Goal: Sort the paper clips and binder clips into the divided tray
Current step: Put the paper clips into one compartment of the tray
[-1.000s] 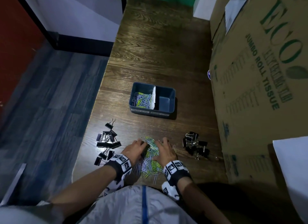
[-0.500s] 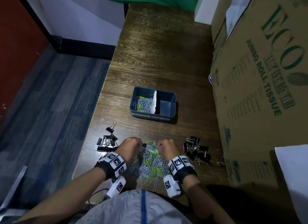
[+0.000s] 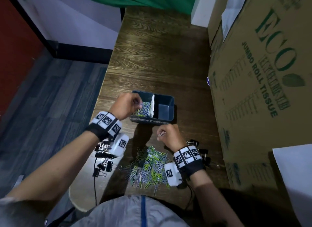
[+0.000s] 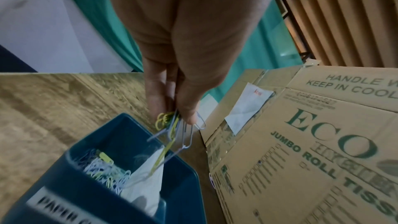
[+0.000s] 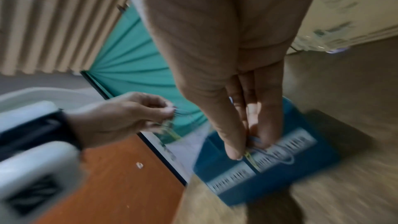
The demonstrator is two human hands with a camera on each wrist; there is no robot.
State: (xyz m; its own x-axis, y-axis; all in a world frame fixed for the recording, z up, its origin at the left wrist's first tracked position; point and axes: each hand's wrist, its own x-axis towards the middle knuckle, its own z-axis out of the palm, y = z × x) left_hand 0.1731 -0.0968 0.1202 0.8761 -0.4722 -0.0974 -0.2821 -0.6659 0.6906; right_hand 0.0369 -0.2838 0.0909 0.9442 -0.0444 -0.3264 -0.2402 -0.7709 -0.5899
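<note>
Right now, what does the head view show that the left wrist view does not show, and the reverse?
Only the head view shows the loose pile of coloured wire paper clips on the dark wooden table, two groups of black metal binder clips, and the right hand pinching clips.

Only the left wrist view shows the white printed label on the tray wall.

Both show the left hand pinching clips over the blue plastic divided tray.
</note>
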